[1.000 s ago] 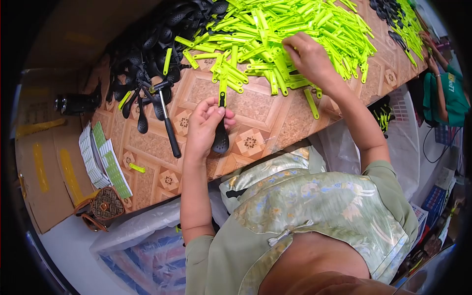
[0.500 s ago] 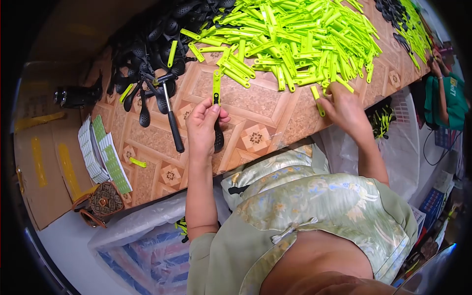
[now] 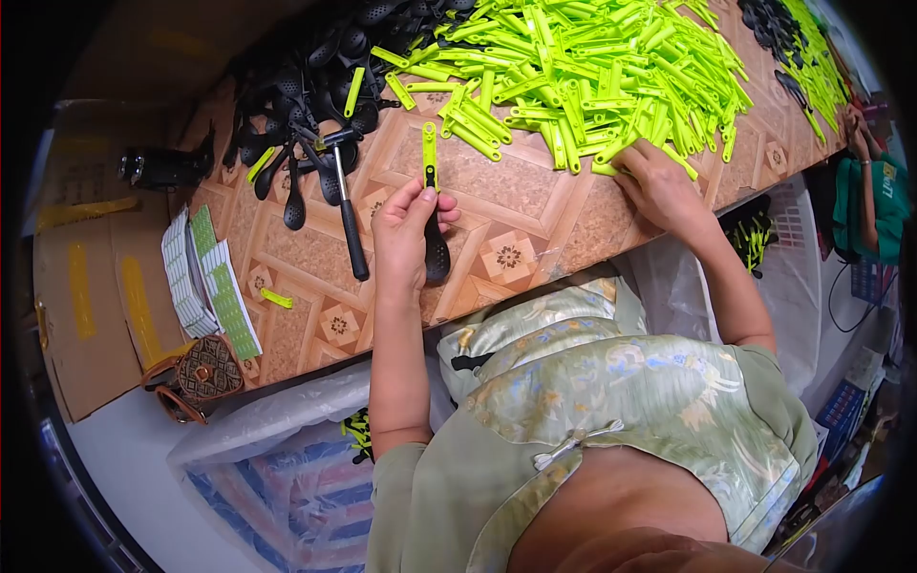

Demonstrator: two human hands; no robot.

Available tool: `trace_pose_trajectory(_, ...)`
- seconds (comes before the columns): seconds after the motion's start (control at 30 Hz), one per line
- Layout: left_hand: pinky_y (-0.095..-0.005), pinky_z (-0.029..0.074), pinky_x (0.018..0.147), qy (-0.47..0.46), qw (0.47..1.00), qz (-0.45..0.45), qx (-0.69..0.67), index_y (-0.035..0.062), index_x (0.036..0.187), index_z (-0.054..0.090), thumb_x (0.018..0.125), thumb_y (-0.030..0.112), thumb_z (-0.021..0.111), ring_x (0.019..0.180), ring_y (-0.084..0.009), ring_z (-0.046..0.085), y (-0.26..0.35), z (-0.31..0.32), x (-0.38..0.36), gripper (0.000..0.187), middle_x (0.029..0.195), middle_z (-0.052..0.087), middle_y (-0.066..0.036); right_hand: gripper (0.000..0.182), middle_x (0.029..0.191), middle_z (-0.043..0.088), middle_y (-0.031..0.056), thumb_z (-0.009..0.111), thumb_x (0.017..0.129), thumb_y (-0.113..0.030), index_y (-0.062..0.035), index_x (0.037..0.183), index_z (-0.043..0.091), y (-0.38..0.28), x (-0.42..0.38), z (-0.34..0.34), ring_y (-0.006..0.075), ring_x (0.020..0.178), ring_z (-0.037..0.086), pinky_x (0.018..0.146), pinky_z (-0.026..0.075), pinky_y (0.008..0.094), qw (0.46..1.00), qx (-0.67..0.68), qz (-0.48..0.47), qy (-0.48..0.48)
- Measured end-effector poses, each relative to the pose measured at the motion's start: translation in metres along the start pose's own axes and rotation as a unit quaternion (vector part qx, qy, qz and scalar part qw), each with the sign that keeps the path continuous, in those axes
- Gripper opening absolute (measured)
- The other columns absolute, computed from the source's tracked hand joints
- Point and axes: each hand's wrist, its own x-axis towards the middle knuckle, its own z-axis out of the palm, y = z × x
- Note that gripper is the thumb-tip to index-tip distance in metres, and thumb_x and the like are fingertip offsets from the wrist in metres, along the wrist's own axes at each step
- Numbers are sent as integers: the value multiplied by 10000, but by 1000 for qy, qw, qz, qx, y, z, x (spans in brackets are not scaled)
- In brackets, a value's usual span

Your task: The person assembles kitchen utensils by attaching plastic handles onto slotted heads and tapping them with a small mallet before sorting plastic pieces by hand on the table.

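Between thumb and fingers, my left hand (image 3: 403, 234) pinches a black perforated spoon (image 3: 437, 258). Its bowl hangs below the hand, and a lime-green handle (image 3: 430, 148) points up from its stem. At the near edge of the big pile of lime-green handles (image 3: 611, 72), my right hand (image 3: 664, 191) has its fingers bent and closed on a loose green handle (image 3: 604, 169), mostly covered by the hand. A hammer (image 3: 351, 215) with a black grip lies left of my left hand, its head against the black spoon heads (image 3: 294, 202).
Printed label sheets (image 3: 220, 286), a single green piece (image 3: 277, 299) and a dark cylindrical object (image 3: 153, 164) are on the left. A patterned bag (image 3: 210, 368) hangs by the table edge. Plastic-lined bins (image 3: 287, 497) stand below. At far right, another person's hands (image 3: 860, 134) work.
My right hand has moved slightly up toward the pile, and the green handle there has turned from upright to nearly sideways. My left hand still holds the spoon. The whole view has shifted a little.
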Motion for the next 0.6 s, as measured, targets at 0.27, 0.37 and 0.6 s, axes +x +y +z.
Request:
trace_pose_trajectory(0.27, -217, 508, 624, -85, 995, -54, 26, -33, 1170, 539, 913, 63, 519, 716, -133, 650, 5, 20, 0, 275, 888, 665, -102, 157, 925, 563, 125, 585, 846, -111, -40, 985, 558, -19, 25, -24, 301, 906, 550, 767, 460, 382, 988, 122, -88, 43)
trace_pose_trajectory(0.37, -206, 508, 640, -136, 985, -68, 80, -45, 1201, 530, 907, 55, 523, 722, -117, 644, 19, 34, -2, 311, 884, 666, -100, 163, 917, 574, 116, 612, 830, -64, -27, 979, 557, -39, 43, -16, 300, 865, 566, 769, 447, 372, 970, 193, -138, 48)
trace_pose_trajectory(0.6, -220, 519, 649, -187, 972, -97, 103, -60, 1185, 543, 896, 43, 540, 733, -134, 646, 43, 38, 0, 307, 885, 668, -115, 223, 954, 589, 65, 656, 753, -83, -92, 970, 605, -55, 75, -6, 254, 904, 564, 764, 437, 365, 936, 51, -327, 119)
